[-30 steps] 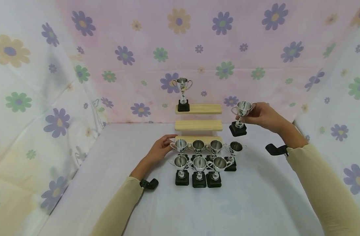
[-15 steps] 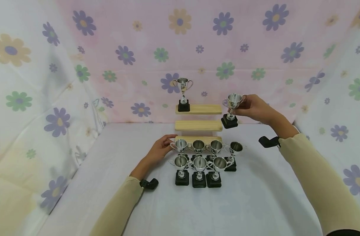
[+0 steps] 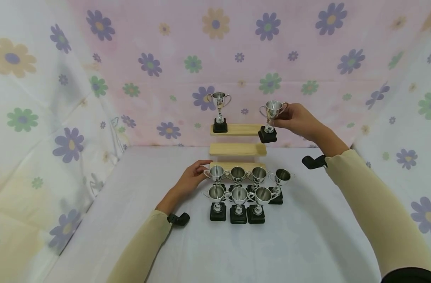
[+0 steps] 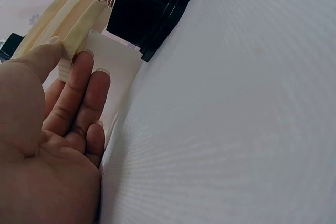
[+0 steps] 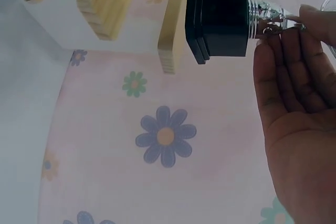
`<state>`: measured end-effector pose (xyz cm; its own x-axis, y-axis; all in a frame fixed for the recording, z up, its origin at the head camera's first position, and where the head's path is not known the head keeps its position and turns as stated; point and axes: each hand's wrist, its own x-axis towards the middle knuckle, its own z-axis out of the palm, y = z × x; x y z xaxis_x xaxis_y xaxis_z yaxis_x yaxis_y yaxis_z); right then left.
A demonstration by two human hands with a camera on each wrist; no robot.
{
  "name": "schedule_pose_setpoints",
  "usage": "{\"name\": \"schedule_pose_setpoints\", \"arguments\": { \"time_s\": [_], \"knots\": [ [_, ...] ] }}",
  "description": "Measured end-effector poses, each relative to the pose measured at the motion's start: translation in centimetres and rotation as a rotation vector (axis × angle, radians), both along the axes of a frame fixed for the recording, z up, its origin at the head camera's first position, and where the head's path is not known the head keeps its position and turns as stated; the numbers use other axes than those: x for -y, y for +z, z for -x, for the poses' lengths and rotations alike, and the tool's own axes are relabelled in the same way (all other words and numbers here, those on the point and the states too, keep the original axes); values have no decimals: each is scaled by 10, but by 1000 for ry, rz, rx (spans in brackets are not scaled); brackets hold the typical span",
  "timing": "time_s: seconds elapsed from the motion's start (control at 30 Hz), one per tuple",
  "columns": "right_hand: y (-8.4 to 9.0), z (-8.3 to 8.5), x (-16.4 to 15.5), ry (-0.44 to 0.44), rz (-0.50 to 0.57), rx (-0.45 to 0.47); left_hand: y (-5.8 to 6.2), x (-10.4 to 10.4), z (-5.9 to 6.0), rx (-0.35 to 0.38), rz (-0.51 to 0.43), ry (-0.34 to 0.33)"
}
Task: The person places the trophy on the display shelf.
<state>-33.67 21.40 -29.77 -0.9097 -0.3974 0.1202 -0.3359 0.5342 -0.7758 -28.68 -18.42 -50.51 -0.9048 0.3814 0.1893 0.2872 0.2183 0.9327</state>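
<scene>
So from my end, the right hand (image 3: 298, 120) has its grip pinched on a small silver trophy (image 3: 270, 118), fingers on the cup and stem, holding it up just right of center in the head view. The trophy's black base (image 3: 267, 135) sits right at the right end of the top shelf (image 3: 243, 129) of the little wooden step stand; I can't tell whether it's touching the wood yet. The right wrist view shows the same thing sideways: black base (image 5: 220, 17) tight against the edge of the shelf plank (image 5: 173, 24), fingertips (image 5: 315, 17) on the shiny stem.

1 other trophy (image 3: 220, 112) already stands upright at the left end of that top shelf. The middle shelf (image 3: 237, 149) and bottom shelf (image 3: 236, 165) look bare.

The left hand (image 3: 194, 179) is down on the counter (image 3: 130, 204), grip apart, fingers fairly straight, resting against the left end of the stand and just beside the nearest cup. In the left wrist view those fingers (image 4: 79, 85) lie on the wood end.

In front of the stand, 7 more trophies (image 3: 240, 194) stand in 2 rows, 4 behind and 3 in front, packed close together. Flowery cloth (image 3: 148, 63) hangs all round.
</scene>
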Motion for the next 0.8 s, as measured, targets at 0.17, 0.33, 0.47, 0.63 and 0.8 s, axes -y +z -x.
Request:
{"name": "schedule_pose_setpoints", "arguments": {
  "time_s": [0.17,0.33,0.47,0.63,0.8],
  "knots": [
    [4,5,10,-36,14,5,1,0,0,-5,1,5],
    [9,9,22,-65,51,26,-1,0,0,21,23,20],
    [12,11,31,-88,65,41,-2,1,0,27,31,20],
    [15,14,44,-124,86,57,-2,0,1,31,17,13],
    [17,17,56,-132,113,74,-1,0,1,29,6,10]
  ]
}}
